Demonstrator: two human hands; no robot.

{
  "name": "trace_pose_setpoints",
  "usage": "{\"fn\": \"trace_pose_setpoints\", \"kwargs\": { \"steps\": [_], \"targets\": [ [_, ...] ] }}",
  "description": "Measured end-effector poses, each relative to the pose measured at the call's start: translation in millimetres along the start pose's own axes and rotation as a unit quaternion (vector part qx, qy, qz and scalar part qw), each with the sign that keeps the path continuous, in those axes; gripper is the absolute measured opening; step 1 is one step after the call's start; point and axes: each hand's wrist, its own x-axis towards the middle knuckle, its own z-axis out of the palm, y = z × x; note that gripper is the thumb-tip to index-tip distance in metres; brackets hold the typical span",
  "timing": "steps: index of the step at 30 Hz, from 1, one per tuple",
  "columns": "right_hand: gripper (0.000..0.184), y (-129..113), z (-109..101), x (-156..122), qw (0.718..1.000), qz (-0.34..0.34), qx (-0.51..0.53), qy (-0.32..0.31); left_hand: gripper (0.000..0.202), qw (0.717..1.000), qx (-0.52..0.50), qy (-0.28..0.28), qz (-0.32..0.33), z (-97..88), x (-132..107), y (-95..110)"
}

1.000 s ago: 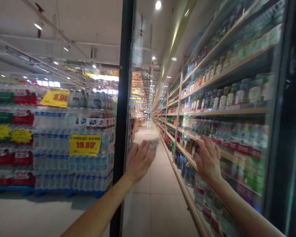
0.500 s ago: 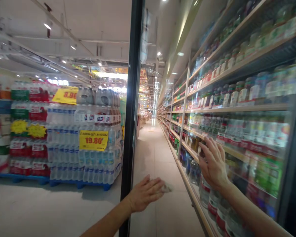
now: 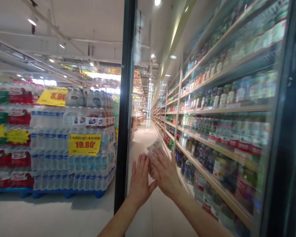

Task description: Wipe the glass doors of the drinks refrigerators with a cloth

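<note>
Against the glass door [image 3: 141,108], the flat right hand [image 3: 165,172] touches crumpled cloth [image 3: 154,148].

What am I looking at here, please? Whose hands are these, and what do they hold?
The camera sits on a person's head, looking along a supermarket aisle. The two bare arms are that person's own: left hand and right hand, raised close together at a glass door with a black frame. A pale crumpled cloth sits at the fingertips; which hand grips it is unclear. Behind the glass stand shelves of bottles. At the left are stacked water packs with yellow price signs.
</note>
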Motion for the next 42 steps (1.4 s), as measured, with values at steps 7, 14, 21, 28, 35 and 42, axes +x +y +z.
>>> {"fn": "trace_pose_setpoints", "kwargs": {
  "steps": [7, 14, 21, 28, 35, 42],
  "targets": [
    [0.027, -12, 29, -19, 0.993, -0.079, -0.084, 0.007, 0.072, 0.999, 0.046, -0.011, -0.009, -13.5, -52, -24],
    [0.042, 67, -39, -89, 0.957, 0.159, -0.215, 0.113, 0.067, 0.999, 0.041, -0.021, -0.003, -2.4, -37, -9],
    [0.031, 25, -10, -96, 0.993, 0.047, -0.112, 0.015, 0.060, 0.999, 0.025, 0.010, -0.027, 13.9, -10, 24],
    [0.047, 99, -68, -120, 0.933, 0.214, -0.271, 0.105, 0.063, 0.998, 0.018, 0.022, -0.057, 22.1, -11, 27],
    [0.038, 53, -36, -105, 0.986, 0.060, -0.155, -0.002, 0.066, 0.997, 0.029, 0.024, -0.061, 22.5, -8, 30],
    [0.049, 126, -87, -159, 0.912, 0.256, -0.304, 0.101, 0.067, 0.995, 0.026, 0.021, -0.091, 26.3, -8, 37]
  ]
}}
